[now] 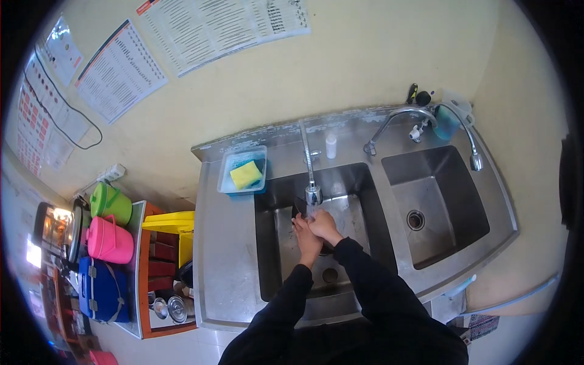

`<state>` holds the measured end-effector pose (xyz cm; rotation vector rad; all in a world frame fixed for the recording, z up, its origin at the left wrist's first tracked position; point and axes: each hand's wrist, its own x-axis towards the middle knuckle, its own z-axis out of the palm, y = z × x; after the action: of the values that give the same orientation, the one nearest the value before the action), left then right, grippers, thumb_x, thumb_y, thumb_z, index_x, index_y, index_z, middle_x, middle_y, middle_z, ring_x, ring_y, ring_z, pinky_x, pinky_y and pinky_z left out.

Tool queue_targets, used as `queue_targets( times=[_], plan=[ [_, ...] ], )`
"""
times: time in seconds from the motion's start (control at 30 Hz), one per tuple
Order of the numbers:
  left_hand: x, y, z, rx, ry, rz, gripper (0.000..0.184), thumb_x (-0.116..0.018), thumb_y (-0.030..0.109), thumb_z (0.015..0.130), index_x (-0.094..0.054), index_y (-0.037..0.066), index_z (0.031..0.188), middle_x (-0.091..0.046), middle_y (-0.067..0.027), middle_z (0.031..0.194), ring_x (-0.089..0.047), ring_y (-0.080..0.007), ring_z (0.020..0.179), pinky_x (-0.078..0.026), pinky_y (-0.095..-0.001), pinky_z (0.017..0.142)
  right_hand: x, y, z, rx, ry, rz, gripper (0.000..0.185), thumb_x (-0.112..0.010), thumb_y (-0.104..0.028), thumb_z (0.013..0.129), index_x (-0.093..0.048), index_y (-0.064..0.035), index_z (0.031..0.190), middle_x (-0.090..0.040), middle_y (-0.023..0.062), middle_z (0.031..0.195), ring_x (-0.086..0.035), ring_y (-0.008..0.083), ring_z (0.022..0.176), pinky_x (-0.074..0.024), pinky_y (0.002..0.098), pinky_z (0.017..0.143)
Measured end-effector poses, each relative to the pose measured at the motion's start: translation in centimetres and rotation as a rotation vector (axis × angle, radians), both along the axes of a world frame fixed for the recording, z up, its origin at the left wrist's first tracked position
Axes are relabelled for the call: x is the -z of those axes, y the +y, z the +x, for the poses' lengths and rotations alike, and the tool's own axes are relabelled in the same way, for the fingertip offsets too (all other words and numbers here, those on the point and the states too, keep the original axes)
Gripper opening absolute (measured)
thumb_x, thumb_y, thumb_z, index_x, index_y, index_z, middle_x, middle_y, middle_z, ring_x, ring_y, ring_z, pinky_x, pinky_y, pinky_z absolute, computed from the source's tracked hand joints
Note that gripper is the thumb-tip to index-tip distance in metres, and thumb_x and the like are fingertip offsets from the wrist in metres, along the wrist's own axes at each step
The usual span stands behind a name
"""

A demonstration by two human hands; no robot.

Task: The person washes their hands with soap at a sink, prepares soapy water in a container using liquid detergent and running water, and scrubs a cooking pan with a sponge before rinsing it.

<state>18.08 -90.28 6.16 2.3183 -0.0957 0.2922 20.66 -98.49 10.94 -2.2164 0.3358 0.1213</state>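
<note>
Both hands meet over the left sink basin (286, 243), just below the faucet head (313, 194). A dark object (298, 207) with a flat edge shows at the fingers of my left hand (306, 236), which is closed around it; what it is cannot be made out. Close against it, my right hand (324, 224) has its fingers curled under the faucet, where water seems to run. Whether it grips anything is hidden.
A yellow sponge (246, 175) lies in a plastic container (224, 176) left of the basin. A white bottle (331, 146) stands behind. The right basin (453, 213) has a curved faucet (389, 121). Pink (110, 239) and green (111, 202) containers stand far left.
</note>
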Motion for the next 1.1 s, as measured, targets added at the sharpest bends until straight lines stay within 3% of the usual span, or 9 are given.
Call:
queue_targets(
  times=[0.37, 0.47, 0.57, 0.7, 0.8, 0.9, 1.0, 1.03, 1.1],
  plan=[
    [2.0, 0.3, 0.8, 0.012, 0.071, -0.164, 0.080, -0.064, 0.010, 0.074, -0.022, 0.000, 0.142, -0.064, -0.0255, 0.100, -0.063, -0.0401, 0.094, -0.049, -0.0404, 0.084, 5.9, -1.9, 1.6, -0.259, 0.056, 0.453, 0.031, -0.059, -0.004, 0.077, -0.062, 0.0024, 0.107, -0.065, 0.0101, 0.099, -0.059, 0.0161, 0.091, -0.0472, 0.0286, 0.077],
    [-2.0, 0.2, -0.2, -0.056, 0.421, -0.290, 0.083, -0.065, 0.006, 0.073, -0.022, 0.003, 0.143, -0.057, -0.0256, 0.116, -0.057, -0.0381, 0.108, -0.045, -0.0415, 0.091, 6.7, -2.3, 1.3, -0.450, 0.099, 0.456, 0.034, -0.060, -0.010, 0.076, -0.061, 0.0029, 0.107, -0.067, 0.0118, 0.096, -0.063, 0.0192, 0.091, -0.0488, 0.0302, 0.077],
    [0.7, 1.4, 0.1, -0.051, 0.330, -0.381, 0.080, -0.062, 0.002, 0.075, -0.022, 0.008, 0.144, -0.059, -0.0242, 0.115, -0.060, -0.0383, 0.102, -0.047, -0.0415, 0.086, 3.5, -3.0, -0.3, -0.464, 0.092, 0.876, 0.035, -0.053, 0.005, 0.081, -0.058, 0.0035, 0.116, -0.064, 0.0134, 0.109, -0.061, 0.0170, 0.100, -0.0485, 0.0292, 0.084],
    [2.2, 0.8, 0.0, -0.028, 0.190, -0.389, 0.073, -0.057, -0.001, 0.077, -0.026, 0.011, 0.142, -0.060, -0.0222, 0.114, -0.060, -0.0367, 0.104, -0.046, -0.0414, 0.088, 1.9, -2.6, 0.5, -0.087, 0.315, 0.915, 0.030, -0.044, 0.003, 0.090, -0.057, 0.0028, 0.117, -0.063, 0.0160, 0.112, -0.063, 0.0227, 0.098, -0.0526, 0.0353, 0.082],
    [0.5, 0.3, -0.1, -0.007, 0.182, -0.434, 0.068, -0.053, -0.005, 0.078, -0.031, 0.013, 0.139, -0.058, -0.0214, 0.117, -0.057, -0.0351, 0.109, -0.044, -0.0406, 0.091, 4.0, -1.2, 1.3, 0.251, 0.141, 1.158, 0.027, -0.043, 0.000, 0.092, -0.059, 0.0026, 0.114, -0.064, 0.0161, 0.109, -0.064, 0.0237, 0.096, -0.0542, 0.0312, 0.079],
    [1.2, 1.1, -0.5, -0.006, 0.094, -0.433, 0.063, -0.050, -0.007, 0.078, -0.035, 0.013, 0.135, -0.057, -0.0212, 0.118, -0.055, -0.0343, 0.112, -0.042, -0.0402, 0.093, 5.4, -0.2, 2.2, 0.495, 0.164, 1.612, 0.025, -0.042, -0.001, 0.093, -0.062, 0.0005, 0.109, -0.067, 0.0091, 0.090, -0.066, 0.0176, 0.074, -0.0546, 0.0222, 0.060],
    [-0.7, 2.0, -1.2, -0.055, 0.180, -0.464, 0.058, -0.047, -0.009, 0.078, -0.039, 0.012, 0.132, -0.056, -0.0215, 0.119, -0.054, -0.0348, 0.113, -0.041, -0.0398, 0.094, 9.7, -0.3, 2.3, 0.372, 0.338, 1.756, 0.017, -0.048, -0.006, 0.091, -0.065, -0.0045, 0.091, -0.060, -0.0005, 0.067, -0.055, 0.0106, 0.050, -0.0412, 0.0161, 0.038],
    [-0.6, 2.2, -1.3, -0.067, 0.175, -0.458, 0.056, -0.047, -0.009, 0.078, -0.040, 0.012, 0.130, -0.056, -0.0215, 0.118, -0.054, -0.0350, 0.114, -0.041, -0.0398, 0.094, 4.8, 0.9, 1.8, 0.605, 0.409, 1.487, 0.011, -0.056, -0.006, 0.084, -0.059, -0.0104, 0.074, -0.047, -0.0062, 0.055, -0.038, 0.0067, 0.038, -0.0251, 0.0196, 0.030],
    [-0.4, 2.6, -1.3, -0.084, 0.151, -0.450, 0.054, -0.047, -0.008, 0.078, -0.041, 0.011, 0.128, -0.056, -0.0215, 0.118, -0.054, -0.0354, 0.113, -0.041, -0.0399, 0.094, 5.0, 1.2, 1.7, 0.569, 0.374, 1.353, 0.014, -0.061, -0.006, 0.080, -0.054, -0.0123, 0.070, -0.045, -0.0049, 0.055, -0.039, 0.0069, 0.039, -0.0235, 0.0211, 0.032]
  ],
)
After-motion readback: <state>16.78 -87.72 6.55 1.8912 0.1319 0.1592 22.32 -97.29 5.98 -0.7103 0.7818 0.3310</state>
